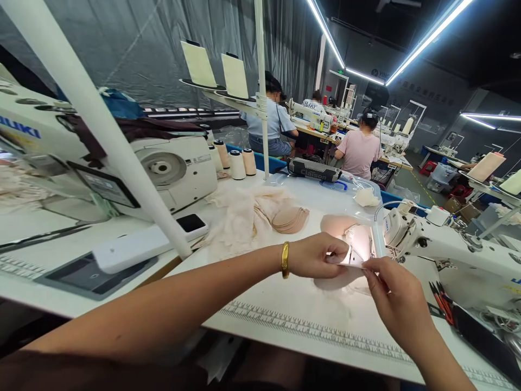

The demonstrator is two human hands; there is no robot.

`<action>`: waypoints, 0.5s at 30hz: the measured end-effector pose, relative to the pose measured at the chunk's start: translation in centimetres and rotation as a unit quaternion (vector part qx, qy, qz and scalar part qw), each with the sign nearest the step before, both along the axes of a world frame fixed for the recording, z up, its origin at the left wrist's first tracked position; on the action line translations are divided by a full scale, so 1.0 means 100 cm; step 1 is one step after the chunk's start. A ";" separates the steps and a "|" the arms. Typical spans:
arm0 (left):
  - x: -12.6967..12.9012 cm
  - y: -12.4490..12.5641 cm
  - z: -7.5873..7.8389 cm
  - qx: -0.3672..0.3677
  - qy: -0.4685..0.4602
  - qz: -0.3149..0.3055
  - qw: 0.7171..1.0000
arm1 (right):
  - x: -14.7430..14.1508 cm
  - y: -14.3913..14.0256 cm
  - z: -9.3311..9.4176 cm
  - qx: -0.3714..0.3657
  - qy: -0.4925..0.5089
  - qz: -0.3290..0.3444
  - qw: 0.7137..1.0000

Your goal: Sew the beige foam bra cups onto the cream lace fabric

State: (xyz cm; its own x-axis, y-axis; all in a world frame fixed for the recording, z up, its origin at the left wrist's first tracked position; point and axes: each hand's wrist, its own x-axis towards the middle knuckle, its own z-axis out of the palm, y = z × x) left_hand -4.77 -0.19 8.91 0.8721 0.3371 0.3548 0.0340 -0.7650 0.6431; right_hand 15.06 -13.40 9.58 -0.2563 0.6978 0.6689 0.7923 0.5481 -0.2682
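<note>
My left hand [315, 255], with a gold bangle on the wrist, pinches one end of a small pale fabric piece [353, 255]. My right hand [393, 296] pinches the other end from the right. The piece is held just above the white table [285, 309], close to the needle end of a white sewing machine [443, 247], under its bright lamp. A beige bra cup [337, 224] lies just behind the hands.
A stack of beige cut pieces [291, 218] and pale lace fabric [236, 220] lie farther back. Thread cones [237, 164], a white pole [122, 152] and a Juki machine [101, 157] stand at left. Two people sit at machines beyond. Red-handled tools [442, 301] lie right.
</note>
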 end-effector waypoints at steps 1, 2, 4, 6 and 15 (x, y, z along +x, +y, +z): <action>0.000 0.001 -0.001 0.051 -0.023 0.025 0.998 | 0.000 0.001 -0.003 0.040 -0.014 -0.015 0.999; -0.001 0.002 -0.002 0.114 -0.038 0.048 0.992 | 0.000 0.004 -0.008 0.076 -0.025 -0.026 0.996; -0.003 0.002 -0.010 0.260 -0.032 0.082 0.962 | 0.004 0.009 -0.026 0.127 -0.044 -0.031 0.990; -0.006 0.000 -0.024 0.372 0.023 0.094 0.923 | 0.011 0.016 -0.052 0.132 -0.072 -0.023 0.988; 0.027 -0.002 -0.064 0.451 0.142 -0.015 0.881 | 0.066 0.047 -0.115 -0.022 -0.201 0.109 0.973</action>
State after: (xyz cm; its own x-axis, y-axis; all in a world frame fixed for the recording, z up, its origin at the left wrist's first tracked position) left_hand -2.06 -0.38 2.48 0.9727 0.0046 0.2318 0.0663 -0.9636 -0.2590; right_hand 21.67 -8.65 -1.95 -0.6360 0.6231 0.4553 0.7044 0.7097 0.0128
